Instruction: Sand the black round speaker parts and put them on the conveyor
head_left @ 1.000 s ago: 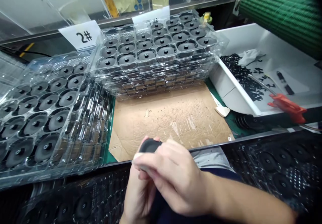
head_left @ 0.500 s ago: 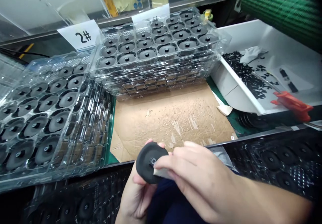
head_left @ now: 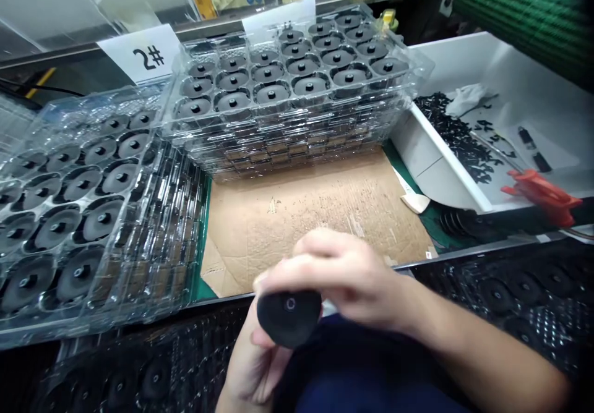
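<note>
While the left hand is cupping a black disc just in front of the cardboard, the right hand is reaching across the disc's top edge. The left hand's grip is narrow, with its fingers closing around the disc from below. The right hand's grip is also narrow, its fingers curving over the top edge and touching it; blur hides whether they are pressing or only resting there. The disc is standing nearly on edge, its flat face and small central hole turned toward the camera.

Beyond the cardboard, a stack of clear trays is sitting on the desk, its top layer carrying rows of black discs with central posts. A second stack is lying to the cardboard's left, and a card marked "2#" is standing beyond that stack's far corner. To the cardboard's right, a white bin is holding a heap of small black pieces, a white cloth and a red tool. More black trays are lying below the cardboard's front edge, beside the person's lap.
</note>
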`<state>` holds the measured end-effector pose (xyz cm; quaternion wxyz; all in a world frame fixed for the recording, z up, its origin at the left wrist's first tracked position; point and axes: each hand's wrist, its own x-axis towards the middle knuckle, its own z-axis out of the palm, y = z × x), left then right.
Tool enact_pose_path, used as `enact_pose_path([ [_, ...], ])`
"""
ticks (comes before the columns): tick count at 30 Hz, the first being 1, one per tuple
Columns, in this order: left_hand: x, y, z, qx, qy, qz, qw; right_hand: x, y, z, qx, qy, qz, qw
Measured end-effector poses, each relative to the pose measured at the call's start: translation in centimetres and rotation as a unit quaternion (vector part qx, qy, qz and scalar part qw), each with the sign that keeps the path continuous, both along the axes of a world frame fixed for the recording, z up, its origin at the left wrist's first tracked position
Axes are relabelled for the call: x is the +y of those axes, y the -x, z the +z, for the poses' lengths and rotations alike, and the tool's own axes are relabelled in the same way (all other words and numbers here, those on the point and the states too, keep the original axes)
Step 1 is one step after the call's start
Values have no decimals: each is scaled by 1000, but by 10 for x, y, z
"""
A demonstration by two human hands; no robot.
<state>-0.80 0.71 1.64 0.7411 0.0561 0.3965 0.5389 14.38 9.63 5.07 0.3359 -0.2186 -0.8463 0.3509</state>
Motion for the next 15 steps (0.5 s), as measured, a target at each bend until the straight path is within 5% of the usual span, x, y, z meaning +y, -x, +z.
enact_pose_path([
  [4, -5, 11, -3, -73, -21, -37, 996, -4, -18, -54, -80, 116, -186, 972],
  [7, -6, 15, -6, -94, -38, -49, 994, -18, -31, -101, -142, 140, -194, 961],
  [9, -5, 14, -6, -105, -42, -55, 992, -24, -35, -115, -146, 141, -185, 962],
  [11, -4, 12, -6, -111, -40, -60, 991, -23, -36, -105, -137, 138, -199, 960],
  [15, -5, 6, -4, -91, -35, -58, 994, -16, -25, -38, -77, 97, -219, 968],
])
